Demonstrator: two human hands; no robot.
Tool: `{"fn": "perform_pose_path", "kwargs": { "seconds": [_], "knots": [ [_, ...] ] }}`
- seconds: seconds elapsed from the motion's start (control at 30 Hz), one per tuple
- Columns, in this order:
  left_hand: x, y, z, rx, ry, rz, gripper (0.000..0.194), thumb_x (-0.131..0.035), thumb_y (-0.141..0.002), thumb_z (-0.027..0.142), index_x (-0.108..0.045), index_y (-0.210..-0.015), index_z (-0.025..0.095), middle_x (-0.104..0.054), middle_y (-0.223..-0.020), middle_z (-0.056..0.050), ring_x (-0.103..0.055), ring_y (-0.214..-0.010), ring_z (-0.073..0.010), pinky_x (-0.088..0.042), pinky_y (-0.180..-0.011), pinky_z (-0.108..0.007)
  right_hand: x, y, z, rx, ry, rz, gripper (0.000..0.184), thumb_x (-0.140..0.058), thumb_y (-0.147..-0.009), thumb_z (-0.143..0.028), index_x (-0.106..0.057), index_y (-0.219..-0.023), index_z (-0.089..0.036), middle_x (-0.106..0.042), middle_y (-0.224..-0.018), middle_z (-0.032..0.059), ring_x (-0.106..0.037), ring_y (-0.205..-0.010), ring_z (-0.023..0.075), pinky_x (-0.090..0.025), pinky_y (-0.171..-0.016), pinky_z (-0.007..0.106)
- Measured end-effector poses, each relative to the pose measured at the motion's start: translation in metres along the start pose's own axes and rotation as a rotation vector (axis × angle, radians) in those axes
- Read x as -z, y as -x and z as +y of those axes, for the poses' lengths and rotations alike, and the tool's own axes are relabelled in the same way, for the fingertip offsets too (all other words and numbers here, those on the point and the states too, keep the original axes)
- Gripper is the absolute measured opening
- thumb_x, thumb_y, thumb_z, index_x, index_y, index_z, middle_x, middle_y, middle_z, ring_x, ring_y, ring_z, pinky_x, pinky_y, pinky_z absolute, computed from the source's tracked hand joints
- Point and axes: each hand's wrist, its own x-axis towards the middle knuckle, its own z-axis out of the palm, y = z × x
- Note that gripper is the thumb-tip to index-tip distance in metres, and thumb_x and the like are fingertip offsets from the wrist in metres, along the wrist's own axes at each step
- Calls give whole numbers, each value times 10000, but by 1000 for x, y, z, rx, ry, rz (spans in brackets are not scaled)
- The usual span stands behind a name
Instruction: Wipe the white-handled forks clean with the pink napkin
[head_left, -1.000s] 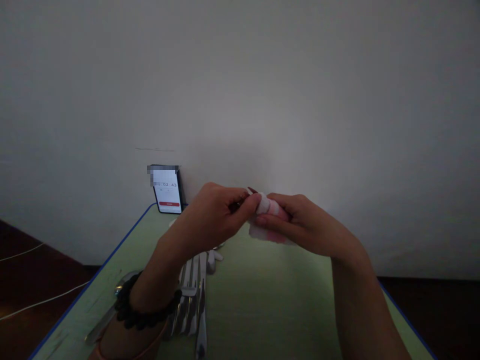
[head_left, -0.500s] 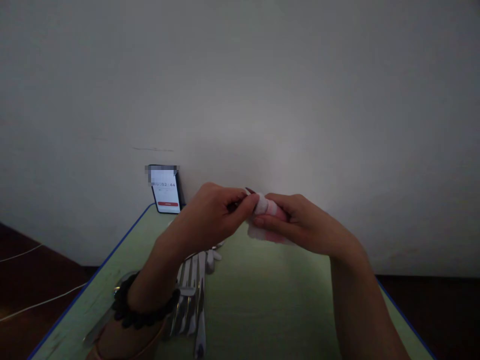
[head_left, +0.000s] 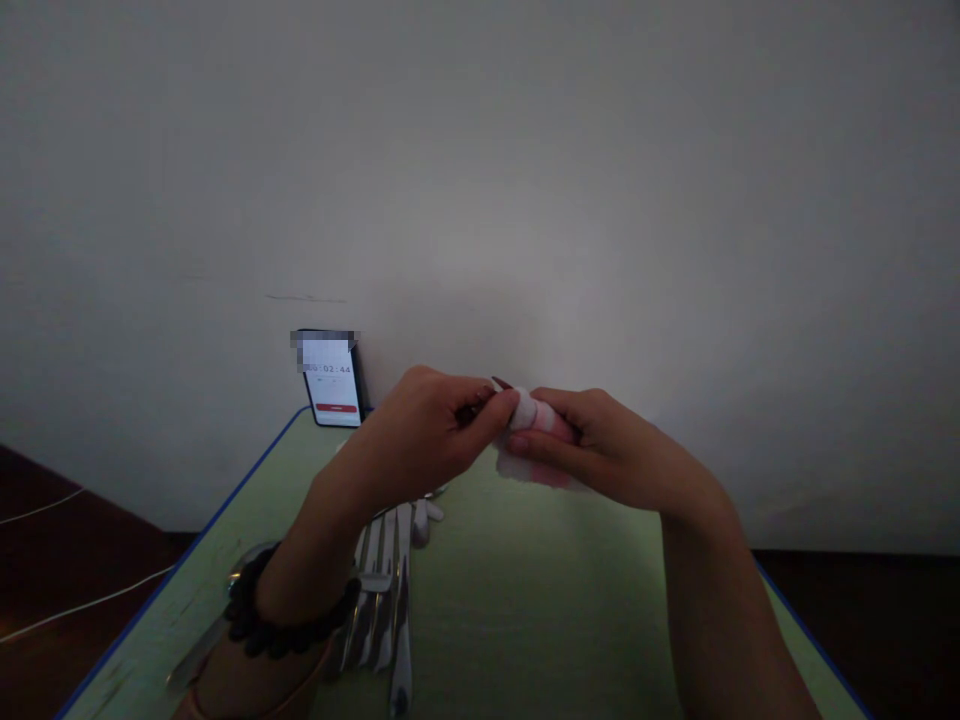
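Note:
Both hands meet above the far part of the green table [head_left: 525, 600]. My right hand [head_left: 600, 450] is closed round a pink and white cloth [head_left: 536, 445]. My left hand [head_left: 424, 430] is closed in a pinch on a thin dark-ended thing whose tip [head_left: 501, 383] pokes out beside the cloth; I cannot make out what it is. A dark bead bracelet [head_left: 289, 610] circles my left wrist. Under my left forearm several metal forks and spoons [head_left: 386, 600] lie side by side on the table.
A phone [head_left: 334, 380] with a lit timer screen leans against the white wall at the table's far left corner. The table has a blue edge [head_left: 225, 500]. White cables [head_left: 67, 600] run over the dark floor at left.
The view has shifted very slightly. The hands hold the same pose around the cloth.

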Motion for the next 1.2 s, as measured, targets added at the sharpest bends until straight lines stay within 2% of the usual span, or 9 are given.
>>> {"fn": "perform_pose_path", "kwargs": {
  "seconds": [0.7, 0.87, 1.07, 1.2],
  "knots": [
    [0, 0, 0, 9, -9, -5, 377, -419, -896, 323, -681, -710, 125, -594, -538, 23, -441, -473, -68, -311, -474, -198, 0, 0, 1, 5, 33, -11, 345, -473, -862, -487, -550, -782, -160, -493, -621, -25, -415, -547, 92, -301, -499, 217],
    [0, 0, 0, 19, 11, -5, 388, -419, -891, 319, -666, -670, 117, -580, -525, 20, -429, -472, -66, -309, -471, -193, 0, 0, -1, 3, 63, 2, 340, -476, -862, -482, -549, -780, -160, -503, -623, -26, -417, -547, 89, -298, -501, 216],
    [-1, 0, -2, 33, 63, -16, 399, -401, -904, 331, -676, -705, 121, -609, -581, 6, -486, -529, -87, -369, -536, -203, 0, -1, -3, 24, 112, 26, 310, -499, -856, -455, -542, -758, -163, -511, -608, -34, -423, -533, 83, -285, -498, 213],
    [-1, 2, -2, 12, 64, -13, 386, -403, -912, 321, -675, -728, 117, -612, -594, 8, -480, -520, -78, -360, -528, -196, 0, 0, -2, 10, 86, 0, 339, -476, -862, -474, -556, -781, -155, -520, -622, -24, -426, -540, 87, -284, -502, 220]
  ]
}}
